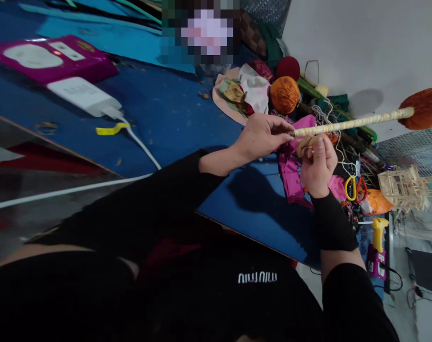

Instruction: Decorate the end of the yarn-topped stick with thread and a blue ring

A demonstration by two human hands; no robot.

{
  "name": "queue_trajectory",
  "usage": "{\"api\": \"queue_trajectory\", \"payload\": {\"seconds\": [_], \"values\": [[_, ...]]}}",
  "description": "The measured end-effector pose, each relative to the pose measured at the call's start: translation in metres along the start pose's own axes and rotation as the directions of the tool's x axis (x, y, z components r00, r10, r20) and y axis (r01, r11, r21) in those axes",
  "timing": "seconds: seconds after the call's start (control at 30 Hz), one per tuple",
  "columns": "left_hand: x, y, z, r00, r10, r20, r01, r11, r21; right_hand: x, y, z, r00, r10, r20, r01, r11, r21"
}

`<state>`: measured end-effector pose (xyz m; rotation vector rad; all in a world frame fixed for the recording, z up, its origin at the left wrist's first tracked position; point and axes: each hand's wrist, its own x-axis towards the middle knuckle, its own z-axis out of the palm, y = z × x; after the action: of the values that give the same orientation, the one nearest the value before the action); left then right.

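A stick [351, 124] wrapped in a pale yellow and white strip runs to the right. Its far end carries a rust-orange, fibre-covered bulb [423, 108]. My left hand [255, 137] is closed round the near end of the stick, thumb and fingers pinching it. Just below that end, my right hand [319, 164] is closed in a pinch on a small tan piece [304, 145], whose kind I cannot make out. Magenta cloth [290, 175] lies on the table under both hands. Beside it sits an orange thread-covered ball [284, 94].
Red and yellow-handled scissors [351, 188] lie right of my right hand, near a yellow glue gun [379, 233]. A purple power strip [87, 59] with a white charger [83, 95] and cable is on the blue table [158, 114]. Fabric scraps [253, 88] lie behind my hands.
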<state>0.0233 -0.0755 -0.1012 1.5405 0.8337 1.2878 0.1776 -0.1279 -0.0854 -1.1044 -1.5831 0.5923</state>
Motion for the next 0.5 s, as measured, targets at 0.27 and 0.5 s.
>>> {"api": "queue_trajectory", "payload": {"seconds": [0.27, 0.5], "values": [[0.000, -0.001, 0.001, 0.999, -0.029, 0.021, 0.028, 0.999, 0.022, -0.006, -0.017, -0.004, 0.999, -0.005, 0.039, 0.005, 1.000, -0.001], [-0.001, -0.007, 0.004, 0.998, 0.061, 0.002, -0.061, 0.994, 0.089, 0.014, -0.032, -0.028, 0.991, -0.121, 0.051, 0.127, 0.985, -0.114]]}}
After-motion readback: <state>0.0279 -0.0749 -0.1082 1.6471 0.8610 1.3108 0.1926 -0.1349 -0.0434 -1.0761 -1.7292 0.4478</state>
